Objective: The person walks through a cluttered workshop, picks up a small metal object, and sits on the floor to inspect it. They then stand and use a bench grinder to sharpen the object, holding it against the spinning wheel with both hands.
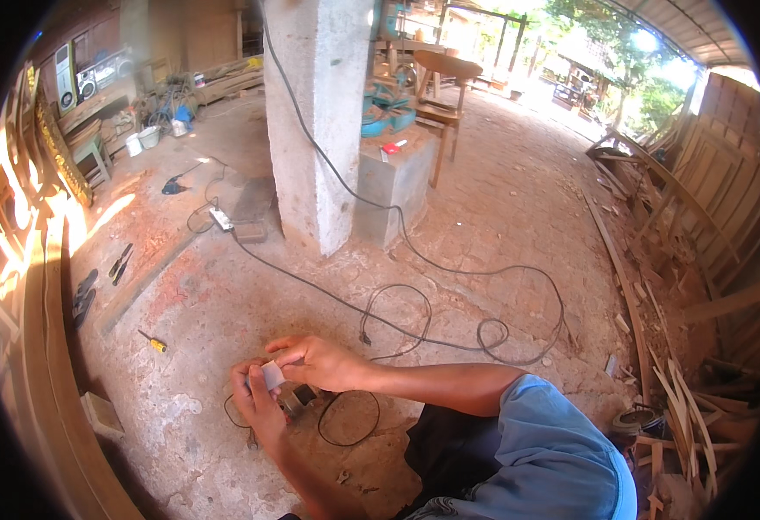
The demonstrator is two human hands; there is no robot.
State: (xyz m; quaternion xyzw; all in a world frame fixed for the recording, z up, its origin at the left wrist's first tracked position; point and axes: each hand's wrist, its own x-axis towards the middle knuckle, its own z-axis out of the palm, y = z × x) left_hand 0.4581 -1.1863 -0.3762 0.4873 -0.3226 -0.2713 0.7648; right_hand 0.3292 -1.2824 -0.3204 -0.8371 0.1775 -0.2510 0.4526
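Note:
Low over the concrete floor, my two hands come together around a small whitish flat piece (pixel 272 374); its exact kind cannot be told. My left hand (pixel 257 400) has its fingers and thumb closed on the piece from the left. From the right, my right hand (pixel 321 362) reaches across with bent fingers pressed to the piece's upper edge. Partly hidden behind my left wrist, a small dark and metallic tool-like object (pixel 297 400) lies on the floor beside a looped black cable (pixel 350 419).
A yellow-handled screwdriver (pixel 156 344) and dark hand tools (pixel 121 264) lie to the left, near long timber boards (pixel 46 364). A white power strip (pixel 221 218) feeds a black cord across the floor. Ahead stands a concrete pillar (pixel 319 130); scrap wood (pixel 683 416) is piled at right.

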